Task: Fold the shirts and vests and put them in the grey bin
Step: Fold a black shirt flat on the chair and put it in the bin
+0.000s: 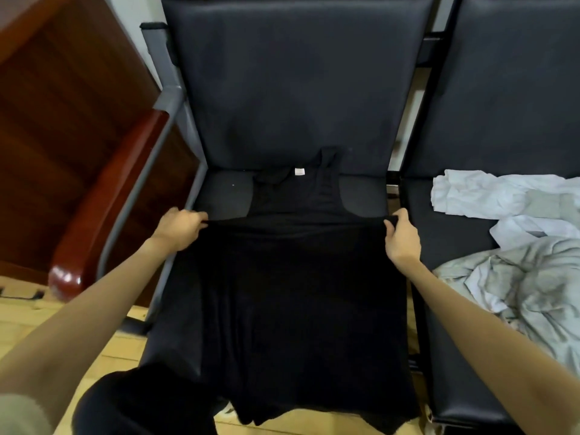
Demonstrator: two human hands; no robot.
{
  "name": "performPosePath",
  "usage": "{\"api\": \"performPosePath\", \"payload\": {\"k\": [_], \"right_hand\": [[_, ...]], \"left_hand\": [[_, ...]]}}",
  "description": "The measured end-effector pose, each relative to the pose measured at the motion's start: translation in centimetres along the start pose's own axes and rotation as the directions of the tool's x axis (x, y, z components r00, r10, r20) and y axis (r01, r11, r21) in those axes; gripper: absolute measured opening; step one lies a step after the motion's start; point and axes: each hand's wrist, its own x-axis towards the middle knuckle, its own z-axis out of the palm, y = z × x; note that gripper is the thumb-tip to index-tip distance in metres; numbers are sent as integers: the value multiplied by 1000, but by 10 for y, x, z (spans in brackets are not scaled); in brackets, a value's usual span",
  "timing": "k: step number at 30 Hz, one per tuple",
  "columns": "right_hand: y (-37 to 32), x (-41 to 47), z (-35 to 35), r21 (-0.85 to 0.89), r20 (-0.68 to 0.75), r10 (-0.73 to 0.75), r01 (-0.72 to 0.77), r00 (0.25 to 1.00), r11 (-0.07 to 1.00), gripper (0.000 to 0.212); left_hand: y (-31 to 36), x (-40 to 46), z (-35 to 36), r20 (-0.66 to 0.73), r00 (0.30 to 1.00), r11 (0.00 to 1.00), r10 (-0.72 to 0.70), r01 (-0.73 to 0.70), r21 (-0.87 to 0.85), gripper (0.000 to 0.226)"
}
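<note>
Your left hand and right hand each pinch an edge of the black vest, spread across the dark chair seat; pale crumpled shirts lie on the neighbouring seat.

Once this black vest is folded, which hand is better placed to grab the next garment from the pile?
The right hand, probably. It pinches the black vest at the edge nearest the pale garment pile on the neighbouring seat; the left hand grips the far side, beside the wooden armrest.
</note>
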Motion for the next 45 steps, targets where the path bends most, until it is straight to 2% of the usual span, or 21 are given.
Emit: {"api": "performPosePath", "payload": {"k": [2, 5, 8, 10, 14, 16, 18, 21, 23, 26, 28, 30, 31, 33, 34, 35, 36, 38, 39, 41, 45], "right_hand": [[-3, 9, -1, -115, 4, -58, 58, 998, 992, 22], [-6, 28, -2, -198, 5, -81, 81, 997, 977, 25], [-7, 38, 2, -220, 22, -98, 101, 995, 970, 29], [-8, 35, 4, -230, 24, -92, 95, 996, 969, 33], [0, 4, -1, -189, 42, -69, 75, 997, 979, 40], [8, -23, -9, -113, 82, -51, 60, 995, 992, 41], [20, -57, -15, -107, 139, -41, 56, 989, 993, 40], [38, -113, -23, -150, 193, -2, 32, 981, 988, 38], [45, -148, -28, -168, 210, 49, -13, 976, 986, 36], [55, -183, -29, -229, 217, 124, -73, 968, 971, 34], [58, -196, -26, -244, 204, 157, -105, 966, 964, 38], [58, -204, -24, -243, 189, 171, -123, 967, 962, 39], [55, -207, -23, -261, 163, 159, -112, 974, 959, 37], [50, -212, -24, -350, 61, 27, -4, 998, 937, 30], [48, -212, -23, -403, 52, -64, 79, 997, 912, 35], [46, -213, -21, -445, 98, -147, 175, 984, 878, 48], [44, -215, -18, -438, 209, -212, 285, 955, 852, 61], [45, -220, -7, -390, 398, -304, 459, 866, 798, 59], [47, -222, -2, -397, 433, -327, 504, 840, 767, 57], [53, -225, 5, -446, 445, -343, 537, 827, 716, 77], [53, -223, 4, -460, 474, -308, 530, 825, 713, 91]], "left_hand": [[-7, 11, 6, -44, 999, 992, 11, -6, 127, 23], [-13, 29, 16, -47, 999, 993, -19, 24, 119, 24], [-1, 36, 27, -128, 989, 998, -68, 65, -27, 19], [15, 27, 32, -187, 971, 973, -146, 108, -202, 19], [49, -17, 31, -242, 877, 836, -415, 262, -483, 43], [66, -52, 29, -195, 821, 735, -536, 340, -587, 43], [83, -93, 35, -111, 800, 672, -590, 409, -618, 40], [101, -151, 53, 50, 810, 657, -584, 508, -558, 42], [109, -178, 62, 155, 787, 636, -597, 582, -507, 47], [125, -206, 62, 212, 747, 622, -631, 649, -438, 51], [137, -218, 60, 191, 766, 660, -614, 630, -409, 44], [146, -227, 60, 107, 805, 682, -584, 557, -474, 32], [148, -230, 59, 53, 802, 650, -594, 518, -556, 26], [146, -235, 56, 10, 750, 512, -662, 462, -724, 19], [142, -236, 54, 22, 728, 451, -686, 449, -771, 18], [138, -237, 52, 33, 721, 416, -692, 436, -798, 17], [132, -238, 51, 38, 731, 414, -681, 427, -804, 17], [120, -240, 52, 27, 770, 471, -638, 417, -777, 18], [114, -241, 52, 11, 788, 513, -615, 411, -753, 18], [99, -246, 58, -23, 830, 609, -557, 389, -691, 18], [70, -255, 78, 21, 889, 780, -458, 413, -470, 17]]}}
